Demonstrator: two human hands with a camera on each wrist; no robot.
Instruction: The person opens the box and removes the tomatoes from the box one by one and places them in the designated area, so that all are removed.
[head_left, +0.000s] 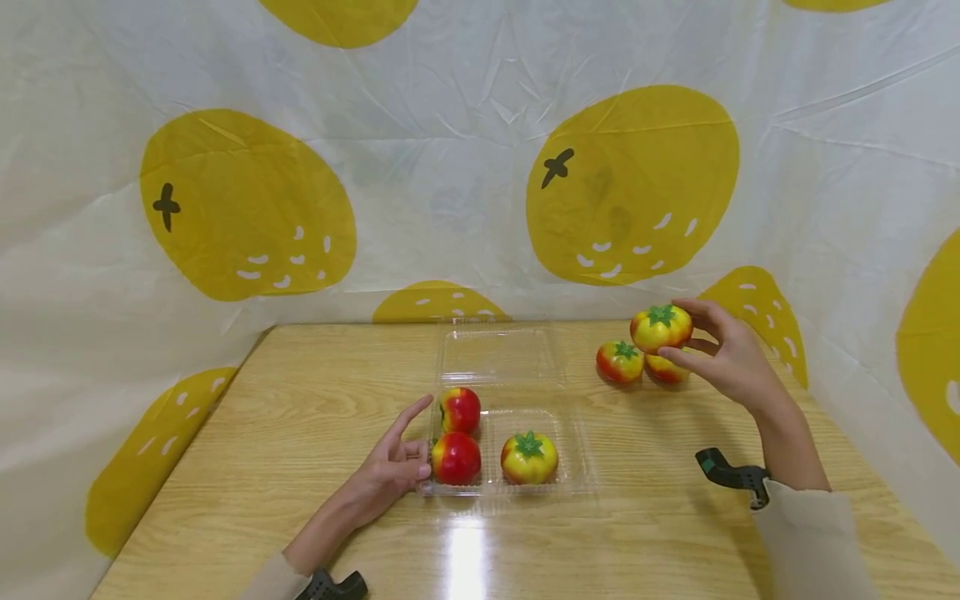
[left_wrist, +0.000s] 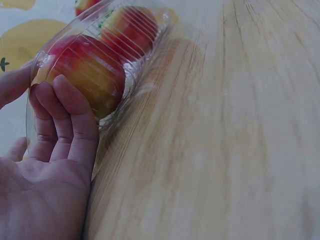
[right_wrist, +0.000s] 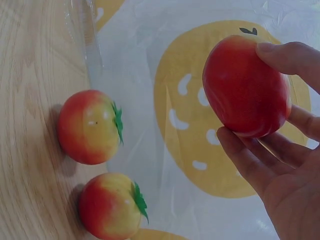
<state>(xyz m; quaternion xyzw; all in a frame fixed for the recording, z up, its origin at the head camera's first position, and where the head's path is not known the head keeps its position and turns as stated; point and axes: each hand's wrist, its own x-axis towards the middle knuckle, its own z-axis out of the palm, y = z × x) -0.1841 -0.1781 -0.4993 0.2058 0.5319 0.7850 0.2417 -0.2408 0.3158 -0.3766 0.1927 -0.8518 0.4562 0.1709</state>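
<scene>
The right hand pinches a red-yellow fruit, partly hiding another fruit below the grip; the left hand touches the clear container, whether pinching I cannot tell.

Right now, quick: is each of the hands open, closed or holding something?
Left hand: open, touching the clear container.
Right hand: holding a red-and-yellow fruit.

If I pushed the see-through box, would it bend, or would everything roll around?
The clear box probably bends a little: its plastic looks thin. It may slide easily, since it sits on a smooth-looking table. The three round fruits inside could roll a bit, though the box should stop them.
</scene>
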